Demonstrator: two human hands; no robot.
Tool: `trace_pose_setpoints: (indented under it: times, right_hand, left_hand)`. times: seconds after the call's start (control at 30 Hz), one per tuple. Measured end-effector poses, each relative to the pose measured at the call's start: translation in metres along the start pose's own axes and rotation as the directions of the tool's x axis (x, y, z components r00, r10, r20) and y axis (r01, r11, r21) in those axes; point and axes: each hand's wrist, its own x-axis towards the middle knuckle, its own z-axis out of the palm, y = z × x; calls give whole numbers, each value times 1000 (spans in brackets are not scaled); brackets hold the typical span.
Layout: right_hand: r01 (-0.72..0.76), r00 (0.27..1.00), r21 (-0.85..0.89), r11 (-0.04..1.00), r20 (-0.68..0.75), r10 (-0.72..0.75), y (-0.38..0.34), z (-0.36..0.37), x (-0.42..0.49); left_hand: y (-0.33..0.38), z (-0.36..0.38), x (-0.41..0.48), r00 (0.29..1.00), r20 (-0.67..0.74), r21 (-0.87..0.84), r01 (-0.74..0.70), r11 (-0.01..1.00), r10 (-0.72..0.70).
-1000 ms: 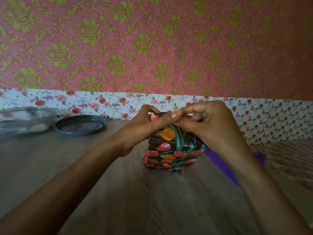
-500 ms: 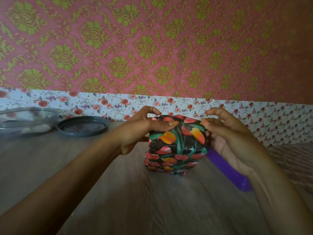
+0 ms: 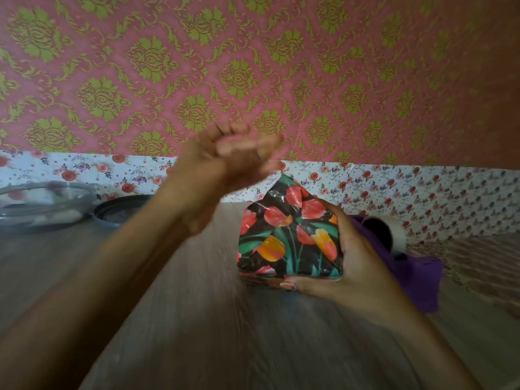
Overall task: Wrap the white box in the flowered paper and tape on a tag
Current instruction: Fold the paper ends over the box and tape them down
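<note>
The box (image 3: 287, 243), wrapped in dark flowered paper with red and orange tulips, stands on the wooden table (image 3: 197, 319) at centre right. A pointed flap of paper sticks up at its top. My right hand (image 3: 349, 266) grips the box from the right, thumb along its lower front edge and fingers behind it. My left hand (image 3: 222, 167) is raised above and to the left of the box, clear of it and blurred by motion. Its fingers look loosely stretched and nothing shows in them. No tag is in view.
A purple tape dispenser (image 3: 408, 266) with a roll of tape (image 3: 385, 232) lies right behind my right hand. A clear glass bowl (image 3: 42, 204) and a dark round lid (image 3: 121, 209) sit at the far left by the flowered wall.
My left hand let go of the box's top and swung up and away. My right hand dropped to grip the box's right side, and the box has been turned with a flap pointing up.
</note>
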Motion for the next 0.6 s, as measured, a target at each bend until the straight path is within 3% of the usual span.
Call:
trace_pose_setpoints:
  times: [0.07, 0.13, 0.17, 0.23, 0.3, 0.37, 0.47, 0.6]
  right_hand:
    - [-4, 1000, -16, 1000, -4, 4, 0, 0, 0]
    - [-9, 1000, -4, 1000, 2, 9, -2, 0, 0]
    - [-9, 1000, 1, 1000, 2, 9, -3, 0, 1]
    - [-15, 1000, 10, 1000, 3, 15, -3, 0, 2]
    - [-17, 1000, 2, 1000, 13, 17, -4, 0, 3]
    - [-26, 1000, -8, 1000, 14, 26, -3, -1, 3]
    - [-40, 999, -14, 999, 21, 41, -3, -2, 4]
    - [-56, 998, -32, 998, 21, 56, -6, -5, 6]
  left_hand:
    - [21, -10, 1, 991, -51, 37, -120, 992, 122]
    - [32, -20, -1, 991, -31, 180, -125, 976, 133]
    - [32, -21, -3, 997, -10, 327, -64, 943, 71]
    - [20, -14, -9, 977, 51, 669, 121, 733, -208]
    - [3, -3, -15, 848, 124, 796, 226, 562, -516]
    - [-8, 0, -14, 816, 176, 745, 256, 616, -551]
    - [-19, -2, -7, 890, 199, 607, 216, 764, -410]
    - [-26, 0, -7, 953, 254, 608, -23, 794, -167]
